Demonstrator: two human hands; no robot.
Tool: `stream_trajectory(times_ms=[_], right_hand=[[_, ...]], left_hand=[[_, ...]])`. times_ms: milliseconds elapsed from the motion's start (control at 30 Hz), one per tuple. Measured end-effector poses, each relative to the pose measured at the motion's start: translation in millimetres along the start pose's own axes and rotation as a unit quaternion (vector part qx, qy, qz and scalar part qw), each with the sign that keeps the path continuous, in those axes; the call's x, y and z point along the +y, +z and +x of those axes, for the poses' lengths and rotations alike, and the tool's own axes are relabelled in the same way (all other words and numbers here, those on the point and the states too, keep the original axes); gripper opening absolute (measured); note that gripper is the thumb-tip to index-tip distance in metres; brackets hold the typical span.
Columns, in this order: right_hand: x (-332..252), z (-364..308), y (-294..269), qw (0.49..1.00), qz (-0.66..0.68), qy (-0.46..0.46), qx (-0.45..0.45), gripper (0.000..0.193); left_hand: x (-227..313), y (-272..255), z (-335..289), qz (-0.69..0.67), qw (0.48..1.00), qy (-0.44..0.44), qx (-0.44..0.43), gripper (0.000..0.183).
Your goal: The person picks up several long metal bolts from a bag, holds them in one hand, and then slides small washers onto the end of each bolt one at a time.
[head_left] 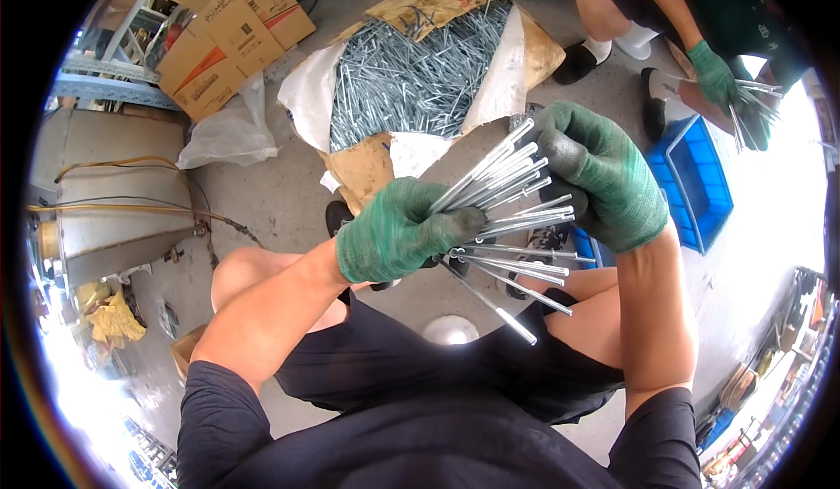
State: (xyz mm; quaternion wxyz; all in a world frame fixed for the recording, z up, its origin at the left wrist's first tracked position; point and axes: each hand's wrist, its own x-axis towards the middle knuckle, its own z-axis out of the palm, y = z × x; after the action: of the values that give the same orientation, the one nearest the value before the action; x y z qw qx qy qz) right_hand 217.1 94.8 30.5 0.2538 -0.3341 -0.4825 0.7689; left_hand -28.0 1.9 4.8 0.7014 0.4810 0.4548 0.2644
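My left hand (389, 231), in a green glove with darkened fingertips, is closed round a fanned bundle of thin silvery metal rods (512, 187). Their ends spread toward the right, and a few rods slant down below the others. Close to the upper rod ends is my right hand (617, 183), gloved the same way, its fingers curled in against the thumb. Whatever those fingers may hold is hidden. Beyond both hands, a large heap of similar rods (411, 78) lies in a torn-open sack (311, 95) on the floor.
A blue plastic crate (700, 183) stands at the right. Behind it, a co-worker's green-gloved hand (713, 73) holds more rods. Cardboard boxes (236, 38) and a clear plastic bag (236, 130) are at the far left, near a metal cabinet (122, 183) with hoses.
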Motion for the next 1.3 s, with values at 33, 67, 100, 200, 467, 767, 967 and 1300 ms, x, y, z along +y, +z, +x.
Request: stream_trajectory(times_ms=[33,67,100,200,467,767,967,1300], right_hand=[[-1,-1,1,1.0,-0.01,-0.009,0.01,0.04],[-3,-2,3,0.999,-0.019,-0.018,0.018,0.039],[-4,-2,4,0.999,-0.029,-0.027,0.026,0.038],[-7,-3,3,0.998,-0.045,-0.037,0.011,0.037],[-1,2,9,0.996,-0.064,-0.059,0.023,0.037],[-12,-5,15,0.999,0.013,0.031,0.025,0.038],[-8,-4,10,0.997,0.053,0.038,-0.032,0.038],[5,-1,8,0.996,0.009,0.068,-0.053,0.049]], left_hand=[[0,0,0,-0.006,1.0,-0.001,0.003,0.035],[0,0,-1,-0.013,1.0,-0.002,0.008,0.036],[-1,0,-1,-0.019,1.0,-0.004,0.012,0.037],[-4,-2,-1,-0.046,0.999,-0.01,0.006,0.04],[0,0,-1,-0.038,0.999,-0.003,-0.001,0.041],[9,-5,-2,-0.024,1.0,-0.007,0.01,0.038],[6,-4,-2,-0.01,0.999,-0.028,0.016,0.035],[9,-6,-5,0.003,1.0,-0.003,-0.024,0.034]])
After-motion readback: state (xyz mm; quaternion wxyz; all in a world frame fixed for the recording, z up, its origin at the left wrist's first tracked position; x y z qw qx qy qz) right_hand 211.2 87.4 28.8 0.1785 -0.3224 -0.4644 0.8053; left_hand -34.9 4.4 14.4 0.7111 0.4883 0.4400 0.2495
